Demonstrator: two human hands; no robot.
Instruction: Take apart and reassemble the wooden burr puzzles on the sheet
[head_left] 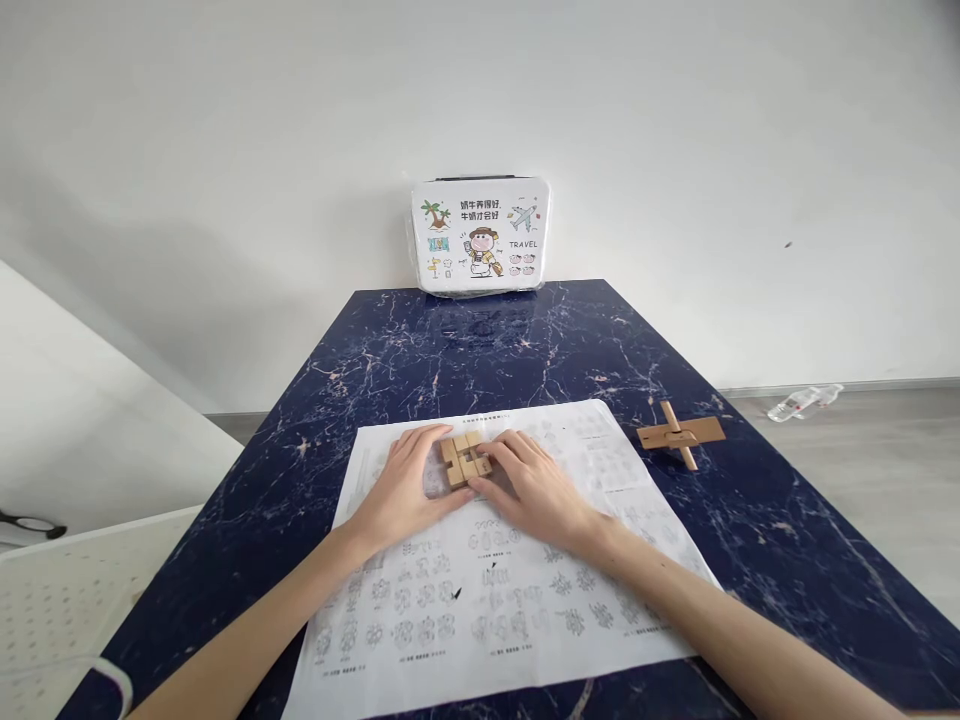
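A small wooden interlocking-block puzzle (466,460) lies on a large printed sheet (469,625) with rows of line diagrams. My left hand (401,490) curves around its left side, thumb along the near edge and fingers behind it. From the right, my right hand (536,488) pinches the puzzle, with the thumb at its near corner and the fingertips on its right side. Notches and gaps show between the puzzle's pieces on top. Parts of its left and right sides are hidden by my fingers.
Right of the sheet lies a brown cross-shaped piece with a wooden stick (681,436). A white cartoon-printed case (484,240) stands at the dark blue marbled table's (480,360) far end, near the wall. Clear plastic bottles (799,402) lie on the floor; a white perforated surface (52,610) is lower left.
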